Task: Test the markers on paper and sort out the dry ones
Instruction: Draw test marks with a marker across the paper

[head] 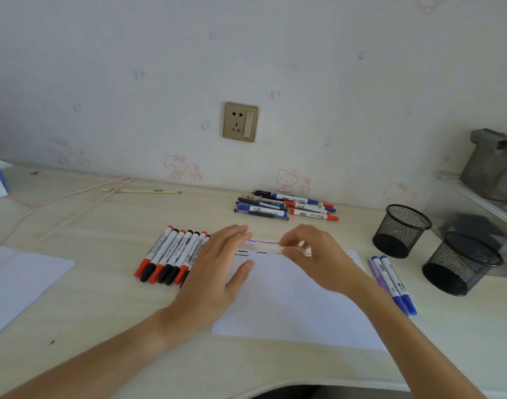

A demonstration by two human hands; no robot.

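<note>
My left hand (217, 266) lies flat on the paper (292, 300); my right hand (310, 254) pinches its folded, squiggle-marked top edge. Red and black markers (168, 254) lie left, blue markers (393, 283) right, beside two mesh cups (402, 230).

A pale wood-grain counter (102, 283) runs along the wall. On it lies a white sheet of paper (289, 298) with wavy red, blue and black test lines near its far edge. A row of red and black markers (171, 256) lies just left of it, blue markers (393, 280) to its right, a mixed pile (284, 207) near the wall, two black mesh cups (400, 230) at right, and another sheet (21, 277) far left.
</note>
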